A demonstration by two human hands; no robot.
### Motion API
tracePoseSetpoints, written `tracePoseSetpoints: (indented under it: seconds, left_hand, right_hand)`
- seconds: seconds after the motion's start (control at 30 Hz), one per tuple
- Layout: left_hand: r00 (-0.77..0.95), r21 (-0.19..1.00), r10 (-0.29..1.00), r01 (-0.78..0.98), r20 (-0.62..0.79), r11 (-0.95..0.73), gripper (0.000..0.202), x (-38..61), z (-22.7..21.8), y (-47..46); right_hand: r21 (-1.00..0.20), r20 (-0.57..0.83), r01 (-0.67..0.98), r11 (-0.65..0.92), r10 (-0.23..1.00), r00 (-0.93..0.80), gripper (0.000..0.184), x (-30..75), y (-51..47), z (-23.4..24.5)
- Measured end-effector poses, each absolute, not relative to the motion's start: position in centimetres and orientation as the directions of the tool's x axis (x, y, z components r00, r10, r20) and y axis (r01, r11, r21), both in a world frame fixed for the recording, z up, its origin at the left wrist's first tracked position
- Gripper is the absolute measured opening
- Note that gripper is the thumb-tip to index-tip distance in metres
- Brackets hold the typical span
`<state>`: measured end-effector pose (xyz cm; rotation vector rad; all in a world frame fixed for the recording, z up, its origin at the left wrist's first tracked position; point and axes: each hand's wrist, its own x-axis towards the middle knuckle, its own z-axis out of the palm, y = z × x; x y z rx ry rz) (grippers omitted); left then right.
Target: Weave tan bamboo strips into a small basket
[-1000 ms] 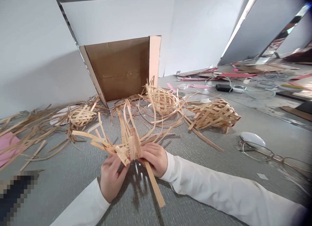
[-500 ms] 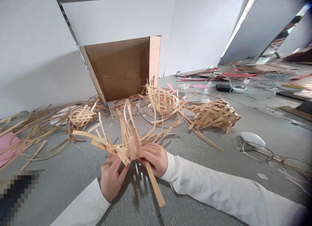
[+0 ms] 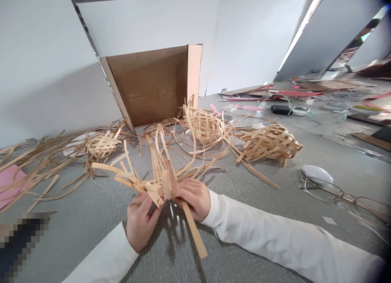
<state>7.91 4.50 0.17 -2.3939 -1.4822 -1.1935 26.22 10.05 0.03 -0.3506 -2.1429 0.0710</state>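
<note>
Between my two hands is a partly woven piece of flat bamboo strips [image 3: 166, 181], its loose ends fanning up and away from me. My left hand [image 3: 142, 221] pinches its near left edge, thumb and fingers closed on the strips. My right hand [image 3: 194, 197] grips the near right side, fingers bent over the weave. One long strip [image 3: 195, 234] runs out under my right hand toward me, slanting down to the right. The fingertips of both hands are partly hidden by the strips.
Behind the piece lie a woven basket shape [image 3: 206, 126], another longer one [image 3: 270, 143] and a smaller one [image 3: 104, 144]. An open cardboard box [image 3: 194, 71] leans at the back. Eyeglasses [image 3: 339, 193] and a white computer mouse [image 3: 317, 174] lie right. Loose strips [image 3: 42, 165] spread left.
</note>
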Motion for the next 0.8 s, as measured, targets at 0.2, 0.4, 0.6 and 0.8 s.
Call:
tracePoseSetpoints:
  seconds: [0.2, 0.4, 0.6, 0.8]
  left_hand:
    - [0.216, 0.295, 0.701, 0.794, 0.68, -0.531, 0.013, 8.01, 0.2, 4.54]
    - [0.216, 0.305, 0.704, 0.788, 0.677, -0.535, 0.013, 7.99, 0.18, 4.55]
    - [0.22, 0.292, 0.71, 0.8, 0.669, -0.524, 0.016, 8.02, 0.34, 4.54]
    - [0.218, 0.283, 0.698, 0.802, 0.682, -0.526, 0.015, 8.03, 0.31, 4.54]
  right_hand:
    - [-0.182, 0.804, 0.231, 0.956, 0.28, -0.525, 0.012, 26.26, 10.07, -0.01]
    - [-0.176, 0.808, 0.23, 0.957, 0.274, -0.521, 0.01, 26.27, 10.05, 0.04]
    - [-0.17, 0.797, 0.243, 0.955, 0.278, -0.536, 0.011, 26.3, 10.06, 0.05]
    - [-0.167, 0.807, 0.232, 0.958, 0.268, -0.525, 0.011, 26.29, 10.21, -0.33]
